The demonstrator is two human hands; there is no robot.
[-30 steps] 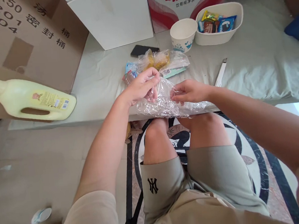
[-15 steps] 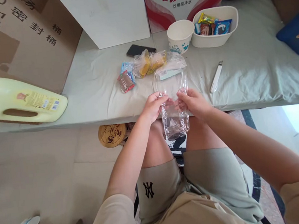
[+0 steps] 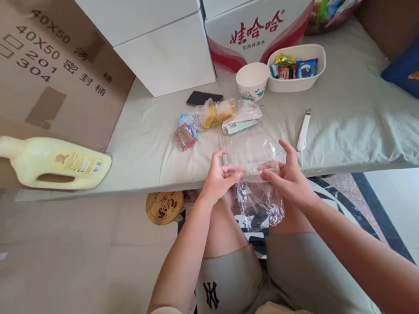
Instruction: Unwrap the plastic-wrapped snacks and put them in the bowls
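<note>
Between my two hands a clear plastic bag (image 3: 260, 201) is stretched at the bench's front edge, its lower end hanging over my knees. My left hand (image 3: 221, 178) pinches its left side between thumb and fingers. On the right side my right hand (image 3: 287, 171) grips it the same way, with the index finger raised. Just beyond lie yellow-wrapped packets in clear plastic (image 3: 218, 114) and a pale green and white packet (image 3: 242, 124). Small red-brown and blue snack packets (image 3: 185, 137) lie to their left.
A white utility knife (image 3: 304, 130) lies right of my hands. Behind stand a paper cup (image 3: 253, 91), a white tub (image 3: 299, 84) of snacks, a black phone (image 3: 204, 97) and boxes (image 3: 170, 57). A yellow bottle (image 3: 61, 159) lies at left; a wooden stool (image 3: 165, 205) is below.
My view has tilted up, so the bench things appear lower. My fingers have spread more, with both index fingers lifted, and the bag is drawn wider between my hands.
</note>
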